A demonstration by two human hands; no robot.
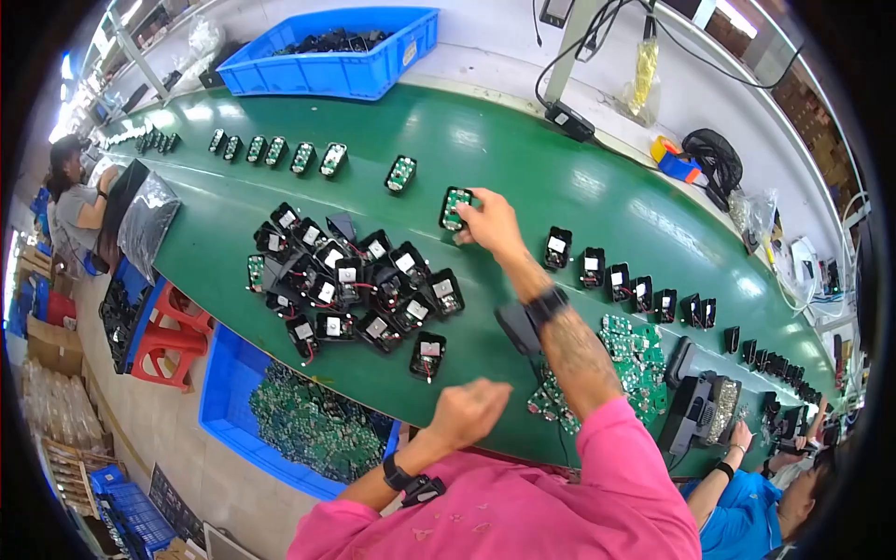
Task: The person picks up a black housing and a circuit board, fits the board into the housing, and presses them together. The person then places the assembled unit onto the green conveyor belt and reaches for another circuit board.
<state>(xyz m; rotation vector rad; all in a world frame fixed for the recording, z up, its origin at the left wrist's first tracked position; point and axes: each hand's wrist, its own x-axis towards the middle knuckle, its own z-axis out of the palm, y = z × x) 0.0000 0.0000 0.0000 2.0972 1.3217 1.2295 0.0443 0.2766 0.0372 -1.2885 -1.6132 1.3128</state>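
My right hand [490,224] reaches out over the green table and grips a small black housing [454,207] with a green circuit board inside. Its thumb lies at the board's side. A similar housing with a board [401,175] stands just left of it, apart. My left hand [469,413] is near the table's front edge, its fingers curled closed; whatever they may hold is hidden. Close by lies a black housing with a white block inside [428,357]. A heap of such housings [347,273], with red wires, spreads over the table to the left.
Housings stand in rows along the table [485,131]. Loose green circuit boards [635,359] lie beside my right forearm. A blue bin [392,75] stands at the back, another bin of boards [219,383] below the front edge. Other people sit at far left and lower right.
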